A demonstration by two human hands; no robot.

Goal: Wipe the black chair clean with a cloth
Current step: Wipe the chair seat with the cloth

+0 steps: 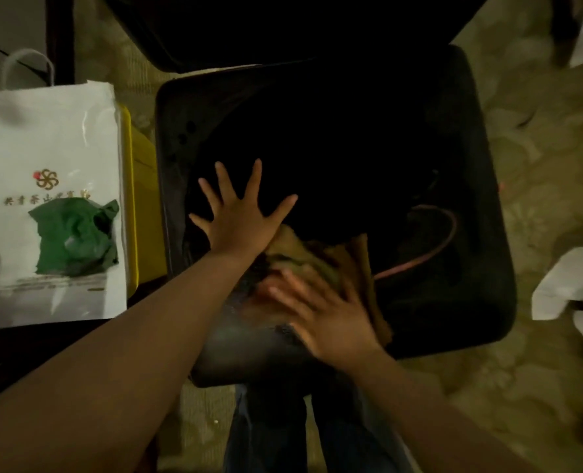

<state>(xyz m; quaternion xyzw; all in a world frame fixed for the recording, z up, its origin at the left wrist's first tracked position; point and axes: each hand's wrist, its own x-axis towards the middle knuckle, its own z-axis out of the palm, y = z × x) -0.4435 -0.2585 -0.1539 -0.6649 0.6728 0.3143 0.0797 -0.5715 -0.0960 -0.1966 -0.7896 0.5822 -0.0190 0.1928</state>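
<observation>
Below, the cloth lies crumpled on the chair seat, its long axis running from the left hand's wrist down toward the near right edge — a folded strip trails that way past the right hand. The left hand rests flat on the seat, fingers spread wide and pointing away from the person; the cloth starts just beside its heel. The right hand lies on the cloth's near part, fingers straight and blurred, pointing left. A pinkish cord curves on the seat just right of the cloth. Left of the left arm lies a white bag — patterned carpet surrounds the chair.
</observation>
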